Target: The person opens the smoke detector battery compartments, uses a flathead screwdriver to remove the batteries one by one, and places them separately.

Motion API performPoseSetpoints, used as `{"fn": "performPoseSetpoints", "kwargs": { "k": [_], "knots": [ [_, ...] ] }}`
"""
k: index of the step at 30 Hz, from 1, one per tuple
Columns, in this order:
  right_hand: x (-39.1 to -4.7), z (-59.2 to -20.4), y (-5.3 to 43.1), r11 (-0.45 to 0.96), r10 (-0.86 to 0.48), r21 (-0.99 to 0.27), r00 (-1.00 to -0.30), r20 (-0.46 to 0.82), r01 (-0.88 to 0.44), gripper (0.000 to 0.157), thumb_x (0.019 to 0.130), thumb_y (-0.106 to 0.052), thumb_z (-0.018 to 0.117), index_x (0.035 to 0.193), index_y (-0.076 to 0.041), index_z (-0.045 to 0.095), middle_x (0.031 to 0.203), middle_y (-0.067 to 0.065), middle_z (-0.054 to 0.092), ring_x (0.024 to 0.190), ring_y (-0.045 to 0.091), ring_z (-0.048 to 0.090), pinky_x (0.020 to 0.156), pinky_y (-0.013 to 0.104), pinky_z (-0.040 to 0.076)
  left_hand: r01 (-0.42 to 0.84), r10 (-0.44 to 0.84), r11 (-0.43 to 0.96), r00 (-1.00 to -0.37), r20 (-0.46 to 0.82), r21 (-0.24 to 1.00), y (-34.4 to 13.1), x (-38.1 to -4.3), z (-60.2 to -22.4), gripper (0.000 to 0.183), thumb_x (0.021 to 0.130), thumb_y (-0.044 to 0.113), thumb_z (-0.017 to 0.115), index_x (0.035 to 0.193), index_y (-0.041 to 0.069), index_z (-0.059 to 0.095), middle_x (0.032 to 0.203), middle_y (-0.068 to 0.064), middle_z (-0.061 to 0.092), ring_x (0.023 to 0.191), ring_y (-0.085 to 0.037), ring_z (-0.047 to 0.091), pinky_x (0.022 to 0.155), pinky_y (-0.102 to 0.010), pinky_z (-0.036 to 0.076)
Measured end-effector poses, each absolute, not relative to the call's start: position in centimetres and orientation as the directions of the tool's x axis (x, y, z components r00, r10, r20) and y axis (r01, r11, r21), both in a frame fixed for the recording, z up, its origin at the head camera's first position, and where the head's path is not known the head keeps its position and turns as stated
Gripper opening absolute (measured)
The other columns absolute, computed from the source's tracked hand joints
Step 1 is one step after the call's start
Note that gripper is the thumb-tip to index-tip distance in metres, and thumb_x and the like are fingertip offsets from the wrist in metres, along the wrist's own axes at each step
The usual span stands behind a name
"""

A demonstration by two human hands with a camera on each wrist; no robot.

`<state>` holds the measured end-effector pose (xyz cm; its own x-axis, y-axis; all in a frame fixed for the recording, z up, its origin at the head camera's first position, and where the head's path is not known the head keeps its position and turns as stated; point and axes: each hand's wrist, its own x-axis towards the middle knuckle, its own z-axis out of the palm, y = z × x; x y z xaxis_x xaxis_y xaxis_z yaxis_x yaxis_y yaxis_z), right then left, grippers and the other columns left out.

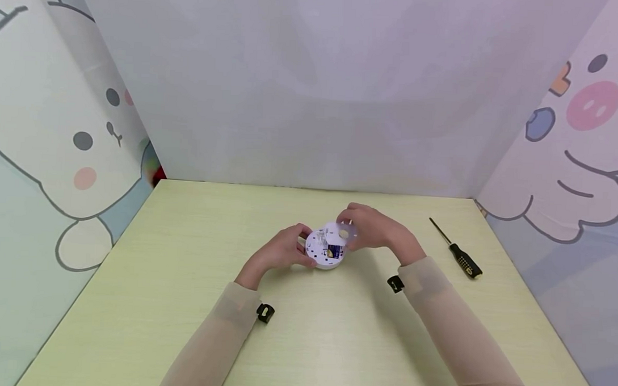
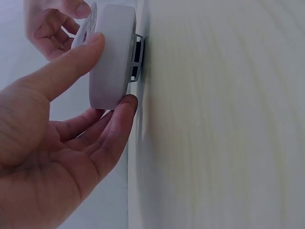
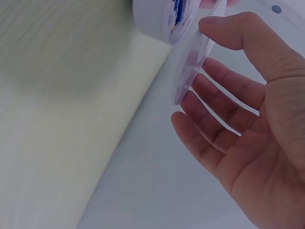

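Note:
My left hand (image 1: 285, 249) grips a white round smoke alarm (image 1: 321, 256) by its rim, thumb on one face and fingers on the other. The alarm's back faces up, with small slots and a dark blue and yellow label. In the left wrist view, a slatted vent shows on the alarm (image 2: 112, 57), on the side toward the table. A thin, round, see-through white mounting plate (image 1: 335, 233) with a hole is pinched in my right hand (image 1: 373, 226). From the right wrist, this plate (image 3: 188, 74) stands tilted beside the alarm's back; whether they touch I cannot tell.
A black-handled screwdriver (image 1: 464, 260) lies on the right side of the pale wooden table (image 1: 194, 246). White cloth (image 1: 312, 102) hangs behind the table, and cartoon-printed cloth (image 1: 59, 167) stands along both sides. Each sleeve carries a small black clip (image 1: 265, 313).

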<state>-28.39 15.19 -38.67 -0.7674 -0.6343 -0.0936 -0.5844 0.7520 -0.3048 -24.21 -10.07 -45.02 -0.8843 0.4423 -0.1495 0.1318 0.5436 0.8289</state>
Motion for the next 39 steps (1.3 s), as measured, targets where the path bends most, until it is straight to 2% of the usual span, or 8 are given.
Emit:
{"fn": "performPoseSetpoints", "kwargs": {
  "k": [7, 13, 20, 28, 39],
  "knots": [
    [-29.5, -38.5, 17.6, 0.760, -0.601, -0.323, -0.799, -0.018, -0.564, 0.052, 0.069, -0.017, 0.080, 0.118, -0.006, 0.066, 0.107, 0.007, 0.060, 0.091, 0.021, 0.054, 0.081, 0.036, 0.046, 0.122, 0.430, 0.558, -0.889, -0.160, 0.821, -10.0, -24.3, -45.2, 0.072, 0.074, 0.023, 0.088, 0.133, 0.013, 0.048, 0.126, -0.001, 0.054, 0.095, -0.013, 0.064, 0.077, -0.031, 0.054],
    [-30.8, -39.5, 19.4, 0.807, -0.521, -0.314, -0.853, 0.021, -0.501, 0.051, 0.069, -0.018, 0.079, 0.115, -0.001, 0.066, 0.106, 0.013, 0.061, 0.094, 0.026, 0.054, 0.083, 0.042, 0.046, 0.121, 0.424, 0.565, -0.891, -0.161, 0.817, -10.0, -24.3, -45.3, 0.073, 0.073, 0.024, 0.088, 0.133, 0.013, 0.048, 0.127, -0.001, 0.054, 0.096, -0.013, 0.064, 0.077, -0.031, 0.054],
    [-31.9, -41.0, 20.4, 0.857, -0.438, -0.317, -0.899, -0.028, -0.407, 0.052, 0.073, -0.022, 0.080, 0.118, 0.001, 0.064, 0.109, 0.015, 0.060, 0.098, 0.028, 0.054, 0.086, 0.044, 0.046, 0.121, 0.422, 0.563, -0.893, -0.158, 0.817, -10.0, -24.2, -45.3, 0.073, 0.073, 0.024, 0.088, 0.133, 0.013, 0.048, 0.127, -0.001, 0.054, 0.097, -0.013, 0.063, 0.078, -0.031, 0.053],
    [-32.8, -42.4, 20.8, 0.868, -0.417, -0.318, -0.907, -0.049, -0.382, 0.051, 0.075, -0.021, 0.079, 0.118, 0.002, 0.064, 0.109, 0.017, 0.060, 0.097, 0.029, 0.055, 0.084, 0.044, 0.046, 0.126, 0.424, 0.560, -0.893, -0.153, 0.819, -9.9, -24.2, -45.4, 0.074, 0.073, 0.025, 0.088, 0.134, 0.013, 0.048, 0.127, 0.000, 0.054, 0.096, -0.012, 0.063, 0.079, -0.032, 0.053],
    [-33.3, -43.0, 20.7, 0.891, -0.384, -0.307, -0.917, -0.112, -0.335, 0.053, 0.078, -0.023, 0.079, 0.121, 0.003, 0.063, 0.116, 0.019, 0.059, 0.103, 0.032, 0.054, 0.089, 0.046, 0.045, 0.130, 0.423, 0.563, -0.894, -0.150, 0.816, -9.9, -24.1, -45.2, 0.073, 0.073, 0.024, 0.088, 0.133, 0.014, 0.048, 0.126, 0.000, 0.054, 0.096, -0.012, 0.063, 0.081, -0.032, 0.053]
  ]
}}
